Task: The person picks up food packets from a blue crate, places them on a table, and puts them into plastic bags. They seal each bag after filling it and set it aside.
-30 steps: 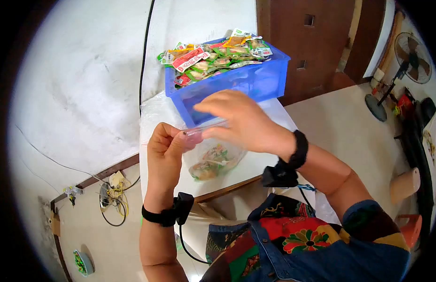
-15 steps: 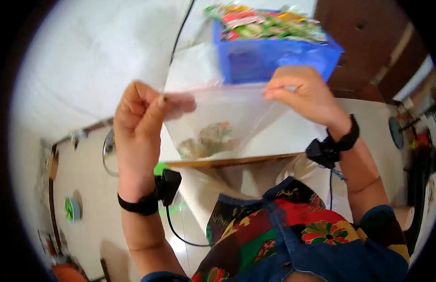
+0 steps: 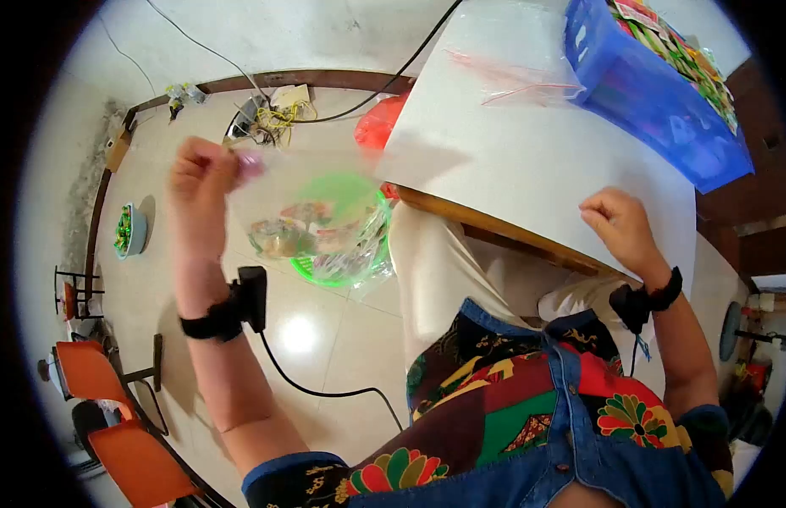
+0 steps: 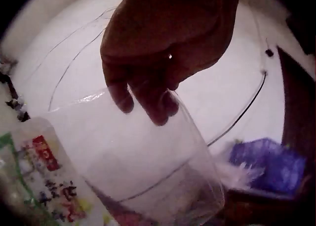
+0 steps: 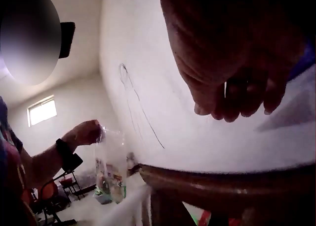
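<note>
My left hand (image 3: 200, 199) pinches the top corner of a clear plastic zip bag (image 3: 278, 182), held out to the left beyond the table. Snack packets (image 3: 295, 227) with printed wrappers lie at the bottom of the bag. In the left wrist view the bag (image 4: 143, 142) hangs below my fingers, and one packet (image 4: 49, 181) shows large. Below the bag in the head view, a bright green basket (image 3: 301, 273) stands on the floor with clear-wrapped packs in it. My right hand (image 3: 621, 229) is over the front right of the table, fingers loosely curled, holding nothing.
The white table (image 3: 503, 161) has a brown front edge. On it stand a blue crate (image 3: 655, 123) heaped with packets and, beside it, flat clear bags (image 3: 528, 89). A red plastic bag (image 3: 377, 125), cables (image 3: 283, 118), a pale blue tub (image 3: 137, 235) and orange chairs (image 3: 92, 370) are on the floor.
Both hands held the bag's top edge stretched over the table; the right has let go. My left hand has carried the bag left, off the table. The head view has turned left and down.
</note>
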{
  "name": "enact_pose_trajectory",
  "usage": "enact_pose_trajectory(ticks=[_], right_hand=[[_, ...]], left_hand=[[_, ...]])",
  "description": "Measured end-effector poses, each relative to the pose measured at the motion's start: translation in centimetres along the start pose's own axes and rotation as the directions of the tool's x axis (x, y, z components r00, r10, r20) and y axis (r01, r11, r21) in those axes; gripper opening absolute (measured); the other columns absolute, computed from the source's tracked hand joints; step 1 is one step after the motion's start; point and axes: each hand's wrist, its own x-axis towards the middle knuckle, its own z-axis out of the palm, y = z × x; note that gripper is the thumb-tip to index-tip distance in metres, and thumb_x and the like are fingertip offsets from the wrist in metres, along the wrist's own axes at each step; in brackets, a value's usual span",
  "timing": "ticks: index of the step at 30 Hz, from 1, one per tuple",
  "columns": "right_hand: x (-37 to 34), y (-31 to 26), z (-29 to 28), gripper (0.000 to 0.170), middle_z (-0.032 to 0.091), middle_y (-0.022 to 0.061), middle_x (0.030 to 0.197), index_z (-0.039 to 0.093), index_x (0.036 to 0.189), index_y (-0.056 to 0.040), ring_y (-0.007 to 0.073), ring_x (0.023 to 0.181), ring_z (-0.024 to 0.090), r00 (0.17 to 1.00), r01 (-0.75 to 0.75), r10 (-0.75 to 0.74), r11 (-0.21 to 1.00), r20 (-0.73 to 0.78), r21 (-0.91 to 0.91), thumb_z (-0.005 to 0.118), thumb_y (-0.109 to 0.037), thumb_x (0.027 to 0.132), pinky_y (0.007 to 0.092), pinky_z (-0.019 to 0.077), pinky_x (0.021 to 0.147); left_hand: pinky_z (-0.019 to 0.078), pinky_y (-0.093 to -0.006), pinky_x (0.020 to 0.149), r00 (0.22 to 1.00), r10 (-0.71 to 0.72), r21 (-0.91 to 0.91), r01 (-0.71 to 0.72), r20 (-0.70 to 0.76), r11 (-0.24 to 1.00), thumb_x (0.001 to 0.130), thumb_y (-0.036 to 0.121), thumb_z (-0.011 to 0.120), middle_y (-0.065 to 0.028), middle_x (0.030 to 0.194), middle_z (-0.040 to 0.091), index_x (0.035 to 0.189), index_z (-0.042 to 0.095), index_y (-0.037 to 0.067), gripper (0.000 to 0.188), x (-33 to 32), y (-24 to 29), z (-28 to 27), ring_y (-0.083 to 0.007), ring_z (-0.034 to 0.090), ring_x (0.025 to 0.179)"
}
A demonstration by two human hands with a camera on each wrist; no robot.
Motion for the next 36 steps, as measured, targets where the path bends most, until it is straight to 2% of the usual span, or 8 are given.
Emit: enact_pose_trajectory(ticks=[11, 14, 15, 17, 19, 22, 28, 36], right_hand=[[-2.2, 1.9, 3.1, 0.007, 0.052, 0.0064, 0.072, 0.055, 0.074, -0.0036, 0.0198, 0.064, 0.049, 0.986, -0.03, 0.017, 0.997, -0.167, -0.074, 0.062, -0.005, 0.075, 0.0322, 0.0408, 0.06], [-2.1, 1.4, 2.8, 0.006, 0.053, 0.0074, 0.072, 0.056, 0.075, -0.0043, 0.0227, 0.068, 0.05, 0.987, -0.026, 0.021, 0.999, -0.162, -0.033, 0.062, -0.007, 0.075, 0.0351, 0.0415, 0.062], [-2.1, 1.3, 2.7, 0.006, 0.054, 0.008, 0.072, 0.057, 0.076, -0.0042, 0.0239, 0.068, 0.051, 0.985, 0.003, -0.004, 1.0, -0.173, -0.006, 0.062, -0.007, 0.075, 0.0359, 0.0416, 0.063], [-2.0, 1.4, 2.1, 0.006, 0.055, 0.0084, 0.072, 0.057, 0.077, -0.0041, 0.0253, 0.07, 0.052, 0.985, -0.013, 0.008, 1.0, -0.175, -0.026, 0.062, -0.008, 0.075, 0.0365, 0.042, 0.064], [-2.0, 1.5, 2.4, 0.007, 0.056, 0.0089, 0.072, 0.058, 0.077, -0.004, 0.0267, 0.071, 0.053, 0.989, -0.019, 0.016, 1.0, -0.15, -0.021, 0.063, -0.008, 0.075, 0.0372, 0.0424, 0.064], [-2.2, 1.4, 1.9, 0.011, 0.057, 0.011, 0.077, 0.06, 0.082, -0.0031, 0.0289, 0.075, 0.054, 0.996, -0.033, 0.041, 0.995, -0.084, 0.097, 0.065, -0.01, 0.074, 0.038, 0.0437, 0.067], [-2.9, 2.8, 1.4, 0.016, 0.058, 0.0115, 0.082, 0.06, 0.086, -0.0014, 0.0253, 0.078, 0.056, 0.997, 0.047, -0.036, 0.983, -0.068, 0.175, 0.064, -0.014, 0.077, 0.0357, 0.0455, 0.068], [-5.2, 5.4, -2.7, 0.02, 0.06, 0.0135, 0.079, 0.059, 0.088, -0.0005, 0.0274, 0.072, 0.059, 0.992, -0.037, 0.065, 0.97, -0.113, 0.239, 0.062, -0.019, 0.081, 0.0365, 0.0459, 0.065]], left_hand=[[0.0463, -0.0361, 0.066, 0.951, -0.228, 0.688, 0.309, -0.21, 0.657, 0.085, 0.013, 0.052, -0.0151, 0.079, 0.064, 0.093, 0.062, 0.0, 0.018, -2.6, -28.7, -0.7, -0.0251, 0.06, 0.073], [0.0393, -0.0312, 0.056, 0.835, -0.473, 0.238, 0.538, -0.283, 0.808, 0.09, 0.017, 0.047, -0.0059, 0.067, 0.051, 0.084, 0.056, -0.003, 0.024, -6.7, -34.6, 1.3, -0.0155, 0.044, 0.063], [0.0383, -0.0313, 0.054, 0.929, -0.278, 0.551, 0.368, -0.243, 0.749, 0.087, 0.012, 0.048, -0.003, 0.068, 0.052, 0.083, 0.057, -0.002, 0.017, -8.0, -35.6, 1.6, -0.0148, 0.043, 0.062], [0.0449, -0.0334, 0.062, 0.754, -0.548, 0.27, 0.648, -0.363, 0.712, 0.076, 0.003, 0.053, -0.0111, 0.075, 0.059, 0.083, 0.059, -0.001, 0.01, -10.6, -42.4, 1.1, -0.0223, 0.054, 0.067], [0.0449, -0.0321, 0.063, 0.791, -0.526, 0.506, 0.607, -0.312, 0.613, 0.075, 0.001, 0.052, -0.0109, 0.077, 0.06, 0.086, 0.059, -0.001, 0.013, -9.7, -37.0, 2.4, -0.0215, 0.055, 0.068], [0.0453, -0.0311, 0.064, 0.835, -0.487, 0.356, 0.55, -0.256, 0.756, 0.077, 0.003, 0.05, -0.0105, 0.078, 0.061, 0.088, 0.059, -0.002, 0.015, -6.3, -35.7, 0.0, -0.0198, 0.056, 0.069], [0.0447, -0.0274, 0.068, 0.989, -0.121, 0.348, 0.145, -0.089, 0.926, 0.085, 0.003, 0.049, -0.0043, 0.076, 0.056, 0.09, 0.055, -0.002, 0.009, 4.9, -15.5, 1.2, -0.0131, 0.053, 0.072], [0.0425, -0.0252, 0.071, 0.882, 0.339, 0.335, -0.443, 0.327, 0.831, 0.089, 0.003, 0.048, -0.0061, 0.078, 0.056, 0.083, 0.055, -0.002, 0.01, 10.5, 10.7, 12.7, -0.0125, 0.052, 0.074]])
